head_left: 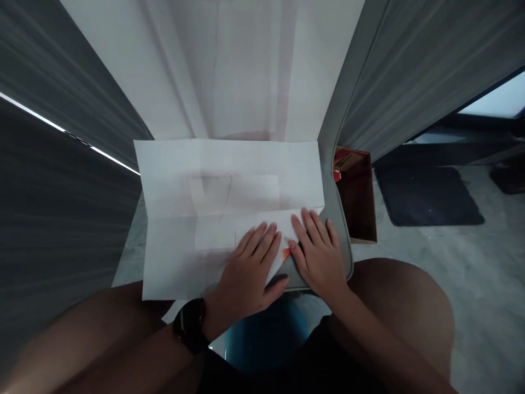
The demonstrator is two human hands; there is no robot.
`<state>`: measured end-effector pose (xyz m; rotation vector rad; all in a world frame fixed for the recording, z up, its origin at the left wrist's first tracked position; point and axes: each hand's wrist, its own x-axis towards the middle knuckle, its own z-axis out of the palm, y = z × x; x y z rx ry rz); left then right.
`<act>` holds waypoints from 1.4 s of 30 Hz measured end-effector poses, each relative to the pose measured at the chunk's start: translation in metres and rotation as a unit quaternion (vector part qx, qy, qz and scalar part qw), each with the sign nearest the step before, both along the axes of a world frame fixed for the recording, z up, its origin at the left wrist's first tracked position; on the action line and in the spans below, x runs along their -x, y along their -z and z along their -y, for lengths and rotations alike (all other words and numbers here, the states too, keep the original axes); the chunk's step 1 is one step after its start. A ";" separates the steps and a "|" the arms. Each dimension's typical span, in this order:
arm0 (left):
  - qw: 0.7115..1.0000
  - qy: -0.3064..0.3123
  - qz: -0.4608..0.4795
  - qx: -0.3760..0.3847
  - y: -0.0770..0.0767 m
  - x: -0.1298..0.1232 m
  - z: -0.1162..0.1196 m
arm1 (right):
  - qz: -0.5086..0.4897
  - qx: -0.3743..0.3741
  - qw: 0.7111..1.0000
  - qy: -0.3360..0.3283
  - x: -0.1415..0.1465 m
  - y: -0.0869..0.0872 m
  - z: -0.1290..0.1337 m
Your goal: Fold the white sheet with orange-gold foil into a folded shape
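Paper sheet, white, lies flat on the grey seat, covering most of it and overhanging its left side and part of the front. Corner at the seat's front right looks folded, giving a slanted edge there; can't tell if the flap goes over or under. Faint creases and thin lines on the sheet over mid-seat. Left hand: palm down on the sheet near the seat's front edge, four fingers extended with narrow gaps, thumb stuck well out sideways toward the seat's right. Grips nothing, just flat contact on the folded area. Right hand: over the seat's front right, palm down, fingers extended and slightly fanned, thumb apart from the index finger. Fingertips on the sheet near its slanted edge, rest of the hand over bare seat; palm contact can't be told. Nothing clamped there either. Hands sit near each other, not touching. Small orange mark shows on the sheet between them, at the seat's front right. Black watch on the left wrist, just off the seat's front. White upright panel rises at the seat's rear. Open cardboard box just right of the seat, dark mat on the floor farther right. Blue object below the seat's front, mostly hidden.
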<state>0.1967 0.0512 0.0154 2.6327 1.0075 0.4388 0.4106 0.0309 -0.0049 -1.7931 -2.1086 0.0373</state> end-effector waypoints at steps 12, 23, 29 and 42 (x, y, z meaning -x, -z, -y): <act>1.000 -0.017 -0.005 -0.003 -0.005 -0.003 0.001 | 0.003 0.001 1.000 0.005 0.001 0.000 -0.001; 0.999 -0.018 -0.030 -0.021 -0.004 -0.002 0.002 | -0.013 0.011 1.000 -0.004 -0.002 -0.003 -0.004; 0.998 -0.019 -0.050 -0.036 -0.005 -0.002 0.003 | -0.014 0.007 0.999 0.040 -0.023 -0.008 -0.028; 0.995 -0.015 -0.087 -0.046 -0.004 -0.003 0.004 | -0.097 -0.101 0.989 0.048 -0.047 -0.011 -0.036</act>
